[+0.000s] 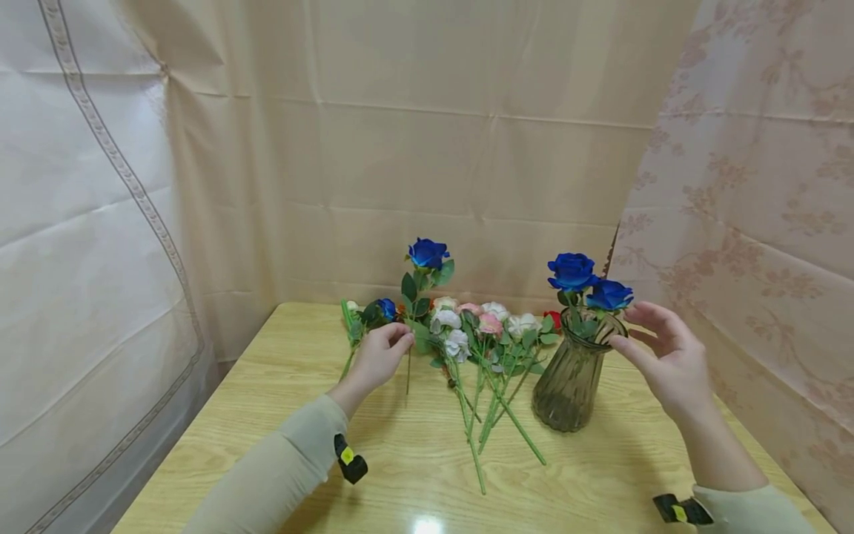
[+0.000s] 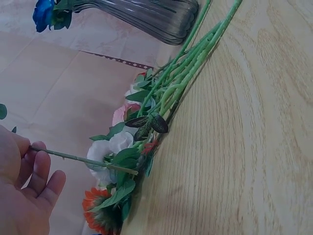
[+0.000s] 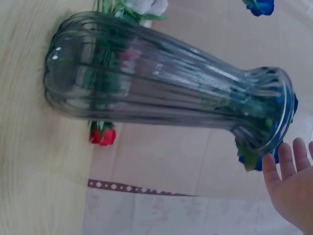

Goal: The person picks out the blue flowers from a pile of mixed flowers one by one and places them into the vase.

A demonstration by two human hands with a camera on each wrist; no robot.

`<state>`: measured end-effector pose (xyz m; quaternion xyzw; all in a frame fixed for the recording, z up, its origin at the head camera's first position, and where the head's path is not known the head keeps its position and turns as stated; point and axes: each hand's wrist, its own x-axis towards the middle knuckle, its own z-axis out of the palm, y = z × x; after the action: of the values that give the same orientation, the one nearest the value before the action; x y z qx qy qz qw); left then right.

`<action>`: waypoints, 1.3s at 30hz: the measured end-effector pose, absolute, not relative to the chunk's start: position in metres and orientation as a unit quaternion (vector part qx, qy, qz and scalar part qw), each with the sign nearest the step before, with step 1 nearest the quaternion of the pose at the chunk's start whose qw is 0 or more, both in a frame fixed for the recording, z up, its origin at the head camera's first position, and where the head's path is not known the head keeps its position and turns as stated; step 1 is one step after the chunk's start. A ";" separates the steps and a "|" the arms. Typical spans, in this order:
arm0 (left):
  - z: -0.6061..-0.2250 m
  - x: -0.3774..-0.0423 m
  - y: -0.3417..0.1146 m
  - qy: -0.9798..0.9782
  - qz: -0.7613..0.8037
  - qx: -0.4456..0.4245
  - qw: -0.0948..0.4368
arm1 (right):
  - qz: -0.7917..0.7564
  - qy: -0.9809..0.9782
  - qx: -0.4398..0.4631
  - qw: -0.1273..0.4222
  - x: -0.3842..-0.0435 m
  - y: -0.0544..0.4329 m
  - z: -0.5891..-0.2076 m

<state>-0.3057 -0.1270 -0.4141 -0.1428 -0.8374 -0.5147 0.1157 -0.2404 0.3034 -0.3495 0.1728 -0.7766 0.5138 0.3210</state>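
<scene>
In the head view my left hand [image 1: 382, 354] pinches the stem of a blue rose [image 1: 428, 254], its bloom upright above the fingers. The left wrist view shows the stem [image 2: 88, 159] passing out between my thumb and fingers. A ribbed, see-through vase [image 1: 567, 389] stands on the table at the right, with two blue roses [image 1: 572, 272] leaning at its mouth. Beside the vase's rim is my right hand [image 1: 674, 363], fingers and thumb spread. Whether it touches the rim I cannot tell; in the right wrist view the fingers [image 3: 287, 161] lie next to the rim.
White and pink flowers [image 1: 490, 324] lie in a pile mid-table, their green stems [image 1: 477, 452] pointing toward me. Another blue rose [image 1: 386, 308] lies behind my left hand. A red flower [image 3: 102, 135] lies near the vase. Curtains [image 1: 427, 148] hang behind the wooden table [image 1: 414, 452].
</scene>
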 end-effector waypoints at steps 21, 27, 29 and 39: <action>-0.414 -0.301 -0.122 -0.823 -0.525 -0.178 0.122 | 0.499 -0.757 0.285 0.312 -0.244 0.254 -0.338; -0.415 -0.301 -0.119 -0.821 -0.528 -0.183 0.117 | 0.493 -0.763 0.292 0.299 -0.247 0.240 -0.337; -0.416 -0.301 -0.118 -0.820 -0.530 -0.183 0.115 | 0.495 -0.761 0.298 0.294 -0.248 0.235 -0.337; -0.415 -0.296 -0.109 -0.814 -0.539 -0.187 0.106 | 0.518 -0.756 0.314 0.247 -0.247 0.209 -0.335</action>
<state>-0.2960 -0.1091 -0.4148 -0.1871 -0.8143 -0.5392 0.1059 -0.2475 0.2090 -0.3350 0.3140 -0.7563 0.5182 0.2469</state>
